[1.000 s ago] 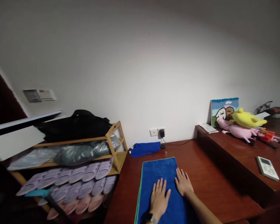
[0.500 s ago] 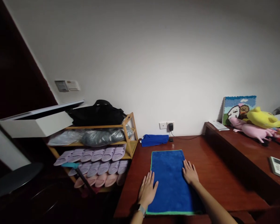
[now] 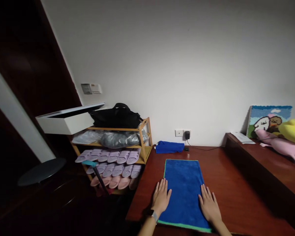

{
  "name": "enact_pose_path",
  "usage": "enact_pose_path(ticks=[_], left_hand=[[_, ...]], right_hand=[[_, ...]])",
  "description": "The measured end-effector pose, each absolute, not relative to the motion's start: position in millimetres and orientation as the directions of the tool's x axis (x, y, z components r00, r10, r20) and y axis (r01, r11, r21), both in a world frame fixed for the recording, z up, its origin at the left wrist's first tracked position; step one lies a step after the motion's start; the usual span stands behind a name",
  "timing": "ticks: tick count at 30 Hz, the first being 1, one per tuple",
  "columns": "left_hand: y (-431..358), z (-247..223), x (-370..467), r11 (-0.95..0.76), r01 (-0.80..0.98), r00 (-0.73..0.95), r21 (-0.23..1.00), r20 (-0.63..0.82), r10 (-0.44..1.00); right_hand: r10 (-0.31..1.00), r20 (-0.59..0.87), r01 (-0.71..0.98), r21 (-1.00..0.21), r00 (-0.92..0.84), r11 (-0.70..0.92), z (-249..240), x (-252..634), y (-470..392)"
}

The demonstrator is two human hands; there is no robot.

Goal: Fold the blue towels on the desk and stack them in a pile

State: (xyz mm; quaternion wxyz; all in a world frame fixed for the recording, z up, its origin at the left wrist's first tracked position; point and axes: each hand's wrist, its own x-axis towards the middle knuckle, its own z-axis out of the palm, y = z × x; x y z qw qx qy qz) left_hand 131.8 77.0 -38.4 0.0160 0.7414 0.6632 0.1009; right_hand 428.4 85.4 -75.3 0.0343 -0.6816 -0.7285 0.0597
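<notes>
A blue towel (image 3: pixel 184 186) with a green edge lies flat on the dark red wooden table (image 3: pixel 226 186). My left hand (image 3: pixel 161 197) rests palm down, fingers apart, on the towel's left edge, a watch on its wrist. On the towel's right edge, nearer the front, my right hand (image 3: pixel 209 206) lies flat in the same way. Neither hand holds anything. A second blue towel (image 3: pixel 169 147), folded, sits at the back of the table by the wall.
A wooden shoe rack (image 3: pixel 120 154) with several slippers and a black bag (image 3: pixel 118 115) stands left of the table. A charger (image 3: pixel 187 135) is plugged into the wall socket. A raised ledge (image 3: pixel 267 157) at the right carries plush toys (image 3: pixel 282 144) and a picture (image 3: pixel 270 118).
Both hands slid apart from the towel's middle to its side edges, and the right hand came nearer the front. The view swung left.
</notes>
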Motion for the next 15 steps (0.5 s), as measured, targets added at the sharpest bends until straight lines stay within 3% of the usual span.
enact_pose_path(ticks=[3, 7, 11, 15], left_hand=[[74.0, -26.4, 174.5, -0.199, 0.956, 0.160, 0.215, 0.185, 0.970], [68.8, -19.1, 249.2, -0.406, 0.837, 0.362, 0.367, 0.184, 0.914], [61.4, -28.3, 277.3, -0.388, 0.807, 0.381, 0.446, 0.108, 0.918], [51.0, -40.1, 232.0, -0.322, 0.862, 0.295, 0.391, 0.127, 0.947]], right_hand=[[0.996, -0.035, 0.989, -0.133, -0.076, 0.070, -76.4, 428.9, 86.6], [0.994, -0.006, 0.985, -0.138, -0.109, 0.108, -84.2, 433.4, 87.5], [0.986, 0.027, 0.978, -0.129, -0.163, 0.165, -92.8, 437.3, 89.5], [0.992, 0.025, 0.983, -0.134, -0.123, 0.125, -95.0, 435.8, 91.5]])
